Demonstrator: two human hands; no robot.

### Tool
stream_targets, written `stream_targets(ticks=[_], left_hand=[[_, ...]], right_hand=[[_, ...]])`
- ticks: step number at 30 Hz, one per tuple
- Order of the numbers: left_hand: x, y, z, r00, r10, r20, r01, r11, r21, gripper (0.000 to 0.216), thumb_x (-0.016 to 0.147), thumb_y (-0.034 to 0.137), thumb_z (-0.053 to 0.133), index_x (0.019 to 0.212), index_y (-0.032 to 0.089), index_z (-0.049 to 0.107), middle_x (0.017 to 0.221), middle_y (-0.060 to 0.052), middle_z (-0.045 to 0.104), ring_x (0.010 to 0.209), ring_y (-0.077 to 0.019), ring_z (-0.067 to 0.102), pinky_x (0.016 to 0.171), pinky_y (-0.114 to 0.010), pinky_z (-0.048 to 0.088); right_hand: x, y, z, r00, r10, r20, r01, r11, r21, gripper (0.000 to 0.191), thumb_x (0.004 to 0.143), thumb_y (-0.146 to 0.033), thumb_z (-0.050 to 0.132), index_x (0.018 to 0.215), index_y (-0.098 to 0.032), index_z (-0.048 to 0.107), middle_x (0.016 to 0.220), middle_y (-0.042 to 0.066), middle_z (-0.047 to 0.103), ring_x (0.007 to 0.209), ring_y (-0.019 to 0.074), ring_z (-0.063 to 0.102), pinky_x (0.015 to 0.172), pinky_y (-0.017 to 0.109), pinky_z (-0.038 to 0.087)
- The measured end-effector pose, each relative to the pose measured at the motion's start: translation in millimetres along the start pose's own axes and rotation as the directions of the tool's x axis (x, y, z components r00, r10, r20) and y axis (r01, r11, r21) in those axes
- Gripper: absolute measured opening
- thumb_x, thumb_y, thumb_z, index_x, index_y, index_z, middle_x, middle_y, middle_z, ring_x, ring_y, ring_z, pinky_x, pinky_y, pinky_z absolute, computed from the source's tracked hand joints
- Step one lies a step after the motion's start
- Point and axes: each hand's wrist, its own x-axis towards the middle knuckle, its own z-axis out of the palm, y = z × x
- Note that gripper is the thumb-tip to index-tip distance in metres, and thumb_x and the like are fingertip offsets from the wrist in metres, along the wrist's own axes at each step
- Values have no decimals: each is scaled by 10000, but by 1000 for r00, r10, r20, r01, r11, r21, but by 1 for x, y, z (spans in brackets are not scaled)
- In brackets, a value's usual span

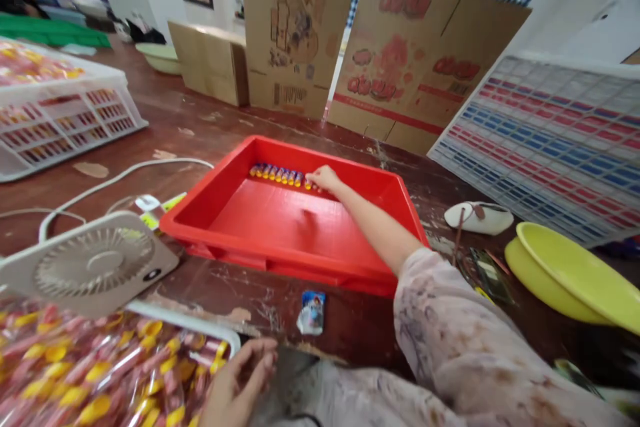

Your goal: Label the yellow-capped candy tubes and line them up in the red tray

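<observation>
Well forward, right hand (pixel 327 179) with 1 small piece (pixel 307 183) in fingertip pinch, left hand (pixel 237 383) low (half-open, loosely curled).

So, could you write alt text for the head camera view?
A right hand pinches a small yellow-ended piece at the right end of a row of similar pieces in a red tray; the left hand, loosely curled, is near a tub of yellow-capped tubes.
</observation>
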Motion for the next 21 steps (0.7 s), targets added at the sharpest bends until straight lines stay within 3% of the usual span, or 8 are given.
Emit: stream_targets(ticks=[3, 6, 8, 10, 13, 16, 18, 21], left_hand=[[-4, 3, 5, 986, 159, 55, -166, 972, 168, 302, 720, 465, 749, 911, 233, 778, 925, -90, 764, 868, -288, 690, 722, -334, 551], [-3, 3, 14, 953, 278, 123, -302, 916, 263, 265, 740, 370, 720, 973, 258, 780, 1098, -107, 745, 1048, -327, 659, 850, -398, 539], [2, 2, 21, 923, 361, 134, -385, 874, 298, 286, 749, 319, 704, 1023, 265, 767, 1156, -109, 729, 1105, -336, 633, 920, -439, 511], [8, 2, 28, 883, 445, 148, -466, 803, 372, 313, 778, 272, 664, 1080, 253, 743, 1161, -113, 723, 1113, -334, 617, 973, -466, 472], [19, 7, 41, 862, 453, 226, -479, 586, 653, 372, 853, 242, 555, 1197, 185, 685, 1064, -141, 710, 1015, -334, 610, 940, -486, 464], [26, 15, 57, 908, 346, 238, -351, 314, 882, 406, 939, 312, 465, 1243, 117, 649, 1057, -176, 659, 1004, -331, 586, 917, -461, 458], [30, 21, 68, 926, 312, 212, -291, 234, 928, 407, 955, 358, 460, 1206, 108, 660, 1105, -193, 630, 1059, -334, 568, 922, -435, 450], [38, 26, 78, 937, 298, 184, -255, 220, 942, 395, 909, 371, 550, 1182, 106, 657, 1110, -198, 617, 1089, -349, 555, 892, -414, 455]], right_hand=[[-66, 3, -21, 986, -137, 94, 131, 989, 66, 178, 889, -217, 672, 742, -116, 662, 669, 18, 702, 517, 57, 582, 480, 164, 385], [-161, 29, -31, 856, -419, 304, 371, 906, 205, 205, 891, -268, 649, 734, -137, 651, 624, 9, 691, 458, 77, 584, 465, 190, 400], [-218, 63, -23, 849, -378, 369, 298, 919, 257, 222, 892, -332, 637, 758, -156, 645, 617, -3, 679, 424, 86, 582, 432, 188, 407], [-254, 104, -3, 893, -267, 363, 193, 955, 227, 233, 900, -343, 610, 748, -168, 631, 603, -10, 665, 397, 88, 567, 397, 179, 386], [-265, 154, 30, 966, -85, 245, 78, 996, 38, 263, 926, -304, 541, 721, -166, 630, 578, -6, 657, 396, 97, 574, 418, 187, 396], [-255, 174, 52, 991, -7, 131, 13, 999, -46, 303, 949, -337, 504, 746, -165, 650, 598, 13, 673, 421, 112, 583, 463, 210, 416], [-250, 173, 58, 996, -14, 88, 18, 999, -49, 305, 944, -362, 526, 748, -174, 666, 613, 20, 683, 456, 127, 597, 505, 226, 430], [-248, 168, 62, 998, -43, 46, 45, 997, -57, 264, 930, -339, 563, 747, -192, 684, 625, 20, 693, 526, 147, 628, 584, 241, 448]])
